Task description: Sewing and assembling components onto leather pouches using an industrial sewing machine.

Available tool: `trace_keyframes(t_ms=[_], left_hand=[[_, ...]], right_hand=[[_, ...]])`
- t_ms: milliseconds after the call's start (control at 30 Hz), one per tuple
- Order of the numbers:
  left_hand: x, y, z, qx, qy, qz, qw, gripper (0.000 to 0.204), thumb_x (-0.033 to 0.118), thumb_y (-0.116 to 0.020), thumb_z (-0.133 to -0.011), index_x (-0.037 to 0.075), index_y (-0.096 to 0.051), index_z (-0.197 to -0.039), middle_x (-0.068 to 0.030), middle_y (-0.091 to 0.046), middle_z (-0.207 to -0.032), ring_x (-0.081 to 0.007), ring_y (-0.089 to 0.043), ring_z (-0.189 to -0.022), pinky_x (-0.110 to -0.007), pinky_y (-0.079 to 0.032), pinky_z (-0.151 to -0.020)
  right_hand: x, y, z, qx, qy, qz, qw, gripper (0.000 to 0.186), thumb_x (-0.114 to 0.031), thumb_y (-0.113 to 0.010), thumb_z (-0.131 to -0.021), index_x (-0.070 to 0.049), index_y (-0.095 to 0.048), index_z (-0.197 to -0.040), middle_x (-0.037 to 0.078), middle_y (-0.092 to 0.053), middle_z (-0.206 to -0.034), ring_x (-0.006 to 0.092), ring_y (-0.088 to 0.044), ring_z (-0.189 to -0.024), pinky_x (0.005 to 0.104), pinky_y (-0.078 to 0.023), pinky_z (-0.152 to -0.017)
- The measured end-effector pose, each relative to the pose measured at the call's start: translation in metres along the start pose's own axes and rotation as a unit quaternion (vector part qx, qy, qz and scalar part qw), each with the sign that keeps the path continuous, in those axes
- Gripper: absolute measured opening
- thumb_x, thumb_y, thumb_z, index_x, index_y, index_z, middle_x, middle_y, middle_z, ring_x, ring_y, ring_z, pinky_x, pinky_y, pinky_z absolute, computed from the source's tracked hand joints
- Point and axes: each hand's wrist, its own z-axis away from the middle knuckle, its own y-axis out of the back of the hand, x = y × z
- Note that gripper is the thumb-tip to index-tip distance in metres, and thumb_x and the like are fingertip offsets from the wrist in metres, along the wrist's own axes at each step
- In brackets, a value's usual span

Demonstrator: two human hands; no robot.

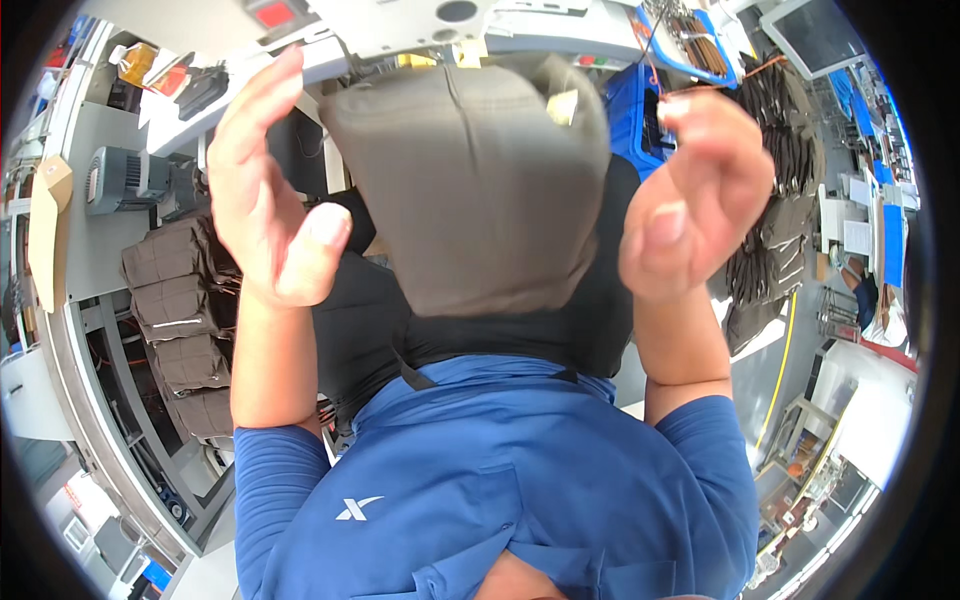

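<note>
A grey-brown fabric piece (pixel 470 180) lies over a black padded form (pixel 480 320) straight in front of me, between my raised hands. My left hand (pixel 265 190) is held up to the left of the fabric with its fingers spread, palm turned inward, touching nothing. On the other side my right hand (pixel 695 200) hovers by the fabric's right edge, fingers loosely curled, and I see nothing in it. My blue shirt (pixel 500 470) fills the lower middle of the view.
A stack of folded grey-brown pieces (pixel 180 310) sits on the left. A pile of dark brown pieces (pixel 780 200) hangs on the right, beside a blue bin (pixel 625 110). A grey motor (pixel 115 180) stands far left and a monitor (pixel 815 35) top right.
</note>
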Motion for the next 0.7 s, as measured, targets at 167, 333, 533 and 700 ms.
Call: trace_keyframes(t_ms=[167, 333, 533, 700], left_hand=[[0.005, 0.009, 0.004, -0.183, 0.056, -0.022, 0.981, 0.053, 0.046, -0.064, -0.083, 0.0, -0.072, -0.107, -0.0144, -0.071, -0.099, -0.0319, -0.064, -0.095, -0.044, -0.05, -0.09], [0.012, 0.002, 0.026, -0.241, 0.169, -0.008, 0.955, 0.037, 0.02, -0.08, -0.07, 0.004, -0.074, -0.103, -0.0081, -0.067, -0.084, -0.0216, -0.063, -0.081, -0.035, -0.051, -0.073], [0.011, -0.02, 0.005, -0.141, 0.182, -0.106, 0.967, 0.044, 0.017, -0.084, -0.075, 0.005, -0.07, -0.116, -0.0131, -0.069, -0.107, -0.0265, -0.065, -0.095, -0.038, -0.054, -0.08], [0.022, -0.014, 0.021, -0.245, 0.087, -0.098, 0.961, 0.029, 0.014, -0.081, -0.077, 0.002, -0.075, -0.102, -0.0099, -0.069, -0.09, -0.0246, -0.064, -0.086, -0.037, -0.051, -0.076]], right_hand=[[-0.002, -0.006, -0.025, -0.189, 0.002, 0.04, 0.981, 0.043, -0.041, -0.069, -0.088, -0.003, -0.071, -0.109, 0.019, -0.065, -0.117, 0.0352, -0.058, -0.109, 0.0431, -0.043, -0.098], [-0.008, -0.024, -0.012, -0.24, -0.073, 0.104, 0.963, 0.043, -0.024, -0.081, -0.078, -0.005, -0.068, -0.114, 0.018, -0.065, -0.122, 0.0379, -0.058, -0.117, 0.0465, -0.044, -0.102], [-0.003, -0.04, -0.004, -0.274, -0.06, 0.109, 0.954, 0.038, -0.019, -0.079, -0.081, -0.006, -0.068, -0.115, 0.012, -0.069, -0.113, 0.0374, -0.059, -0.118, 0.0484, -0.044, -0.104], [-0.02, -0.032, 0.007, -0.261, -0.038, 0.088, 0.961, 0.013, -0.015, -0.078, -0.077, -0.007, -0.07, -0.083, 0.008, -0.065, -0.078, 0.0331, -0.064, -0.103, 0.0472, -0.048, -0.091]])
